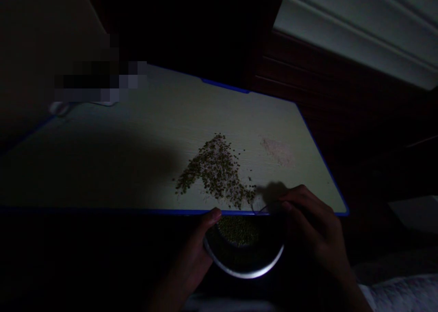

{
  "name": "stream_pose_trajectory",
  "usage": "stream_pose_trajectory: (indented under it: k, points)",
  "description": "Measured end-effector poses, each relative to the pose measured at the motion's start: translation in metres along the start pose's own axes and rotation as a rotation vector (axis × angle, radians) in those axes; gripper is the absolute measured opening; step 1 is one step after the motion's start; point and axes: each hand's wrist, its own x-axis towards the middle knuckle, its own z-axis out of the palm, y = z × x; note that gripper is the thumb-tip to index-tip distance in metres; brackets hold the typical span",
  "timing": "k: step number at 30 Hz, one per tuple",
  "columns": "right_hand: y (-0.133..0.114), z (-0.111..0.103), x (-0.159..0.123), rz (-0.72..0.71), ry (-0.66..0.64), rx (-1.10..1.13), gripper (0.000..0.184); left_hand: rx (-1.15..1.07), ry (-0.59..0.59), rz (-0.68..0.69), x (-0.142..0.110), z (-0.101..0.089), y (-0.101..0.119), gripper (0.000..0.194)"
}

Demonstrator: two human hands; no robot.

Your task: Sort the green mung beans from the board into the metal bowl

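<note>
Clasping bowl [255,274] at its nine o'clock with left hand [198,250], just below near edge of blue-rimmed table [164,111]; containing green beans [238,230]. Pinching thin item [265,207], too dim to identify, in right hand [316,218], at mixed pile's [219,166] four o'clock. Noting mixed pile of beans and pale grains on table, with pinkish grains [278,151] near its three o'clock.
</note>
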Motion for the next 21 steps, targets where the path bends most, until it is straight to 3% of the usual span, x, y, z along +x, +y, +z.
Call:
stream_pose_trajectory:
  k: [6,14,21]
  points:
    - [0.004,0.007,0.005,0.024,0.056,-0.086,0.017,-0.008,0.013,-0.012,-0.003,0.003,0.002,0.019]
    - [0.02,-0.002,0.024,0.017,0.19,-0.176,0.022,-0.009,0.02,0.017,-0.004,0.002,0.001,0.027]
    - [0.009,0.005,0.045,-0.074,0.026,-0.063,0.023,-0.011,0.021,0.016,-0.001,0.0,0.001,0.031]
